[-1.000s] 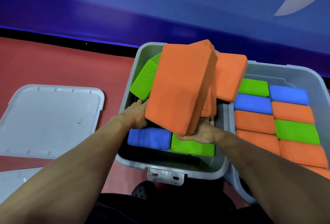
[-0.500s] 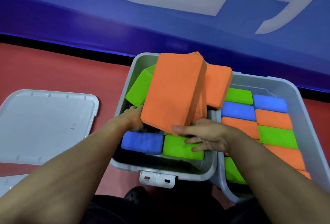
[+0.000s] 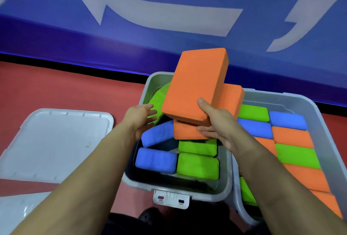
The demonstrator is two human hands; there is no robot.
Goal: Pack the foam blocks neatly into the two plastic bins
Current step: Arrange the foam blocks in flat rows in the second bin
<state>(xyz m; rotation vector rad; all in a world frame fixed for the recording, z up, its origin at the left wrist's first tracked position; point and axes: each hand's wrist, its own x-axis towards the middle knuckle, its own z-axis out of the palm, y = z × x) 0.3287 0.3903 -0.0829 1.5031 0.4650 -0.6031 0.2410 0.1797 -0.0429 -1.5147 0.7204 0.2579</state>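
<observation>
right bin (image 3: 293, 97): near end cut off by the frame's lower right edge, blocks partly behind the forearm
lower lid (image 3: 16, 208): cut off at the lower left
tilted green block (image 3: 157, 97): mostly hidden behind the orange block (image 3: 195, 86)

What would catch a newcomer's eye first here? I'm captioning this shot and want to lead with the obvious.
The big orange block raised mid-frame, gripped at its near corner by the right hand, with the left hand open beside it. Under it sits the left bin, its blue, green and orange blocks lying jumbled. The right bin beside it holds blocks in neat rows.
</observation>
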